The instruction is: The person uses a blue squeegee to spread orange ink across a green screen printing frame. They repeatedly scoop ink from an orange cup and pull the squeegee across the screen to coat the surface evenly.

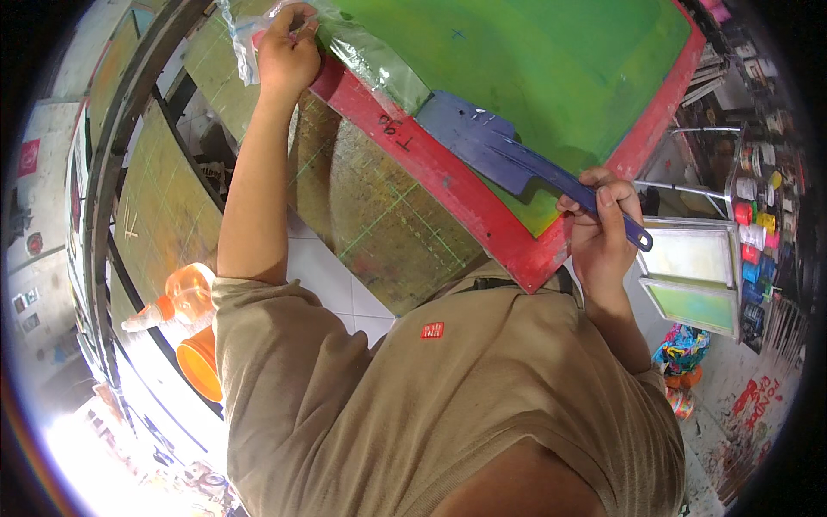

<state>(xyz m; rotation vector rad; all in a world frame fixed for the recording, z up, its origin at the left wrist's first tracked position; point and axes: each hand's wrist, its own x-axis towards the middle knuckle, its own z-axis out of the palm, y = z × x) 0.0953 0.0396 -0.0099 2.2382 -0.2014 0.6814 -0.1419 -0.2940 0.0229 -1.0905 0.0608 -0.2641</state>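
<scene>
A large screen frame (448, 183) with red-edged borders and green mesh (534, 60) tilts across the space before me, its near corner close to my waist. My right hand (607, 220) is closed round the handle of a blue plastic spatula (482, 142). The spatula's broad blade lies over the red border and mesh, touching or overlapping the end of a clear plastic film (370, 65). At the frame's far left end, my left hand (290, 53) has its fingers curled on this film; whether it also grips the frame is hidden.
Stained boards with green grid lines (379, 215) lie beneath and left of the frame. An orange container (202, 364) and a spray bottle (189, 293) stand at my left. To the right are smaller framed screens (689, 258) and shelves with several paint jars (749, 211).
</scene>
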